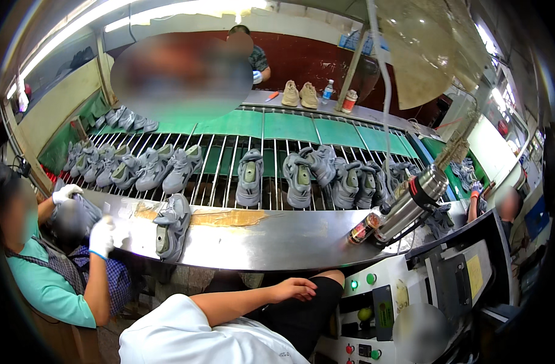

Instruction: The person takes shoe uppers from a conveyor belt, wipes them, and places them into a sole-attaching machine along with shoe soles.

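My left forearm reaches across my lap, and my left hand (294,290) rests by my black shorts (317,312). Its fingers are loosely stretched out, and nothing shows in them. My right hand is out of the picture. Beyond my lap runs a steel ledge (277,242) with strips of brown tape on it. One grey sneaker (173,227) lies on that ledge, off to the left. Behind it, many grey sneakers stand on a rack of metal rods; a single sneaker (249,179) sits near the middle, and a cluster is to its right.
A steel thermos (414,203) and a small jar (363,229) stand on the ledge. At right is a control panel (374,267) with buttons. A gloved co-worker (65,273) handles something grey at left; others are farther off. Tan shoes (300,95) and bottles stand across the rack.
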Motion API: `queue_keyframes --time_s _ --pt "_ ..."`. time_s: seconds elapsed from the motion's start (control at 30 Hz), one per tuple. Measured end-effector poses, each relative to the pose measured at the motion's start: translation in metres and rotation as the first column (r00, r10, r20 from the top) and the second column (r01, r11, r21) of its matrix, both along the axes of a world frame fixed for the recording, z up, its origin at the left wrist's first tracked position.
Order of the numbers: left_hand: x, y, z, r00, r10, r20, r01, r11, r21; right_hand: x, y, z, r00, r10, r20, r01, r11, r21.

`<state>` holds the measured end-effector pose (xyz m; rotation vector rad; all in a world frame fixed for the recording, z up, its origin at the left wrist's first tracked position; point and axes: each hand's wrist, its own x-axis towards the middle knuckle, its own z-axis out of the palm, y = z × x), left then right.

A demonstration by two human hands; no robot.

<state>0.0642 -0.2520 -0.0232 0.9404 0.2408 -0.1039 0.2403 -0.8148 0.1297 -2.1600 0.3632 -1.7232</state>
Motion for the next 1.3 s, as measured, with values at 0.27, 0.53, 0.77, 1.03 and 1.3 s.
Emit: queue_keyframes --time_s 0.27,0.53,0.77,1.03,1.3 --pt "0.005 -0.050 0.057 0.830 -0.506 0.235 0.531 0.846 -0.055 -0.023 0.184 0.031 0.091 0.920 -0.381 -0.577 0.361 0.733" --pt "-0.059 0.042 0.120 0.975 0.100 0.197 0.000 0.892 -0.452 -0.050 0.301 0.046 -0.927 0.270 -0.258 -0.240 0.100 0.966" --pt "-0.161 0.186 0.058 0.602 0.779 0.175 -0.747 0.627 -0.222 -0.063 0.372 0.041 -0.786 0.534 -0.310 -0.318 0.080 0.945" --pt "-0.166 0.409 0.053 0.453 0.850 -0.268 -0.707 0.526 0.472 -0.030 0.410 -0.115 -0.523 0.547 -0.653 -0.656 0.231 0.719" --pt "-0.057 0.426 0.029 0.386 0.910 -0.149 0.059 0.137 0.989 -0.016 0.461 -0.188 0.122 0.366 -0.922 -0.854 0.513 0.091"
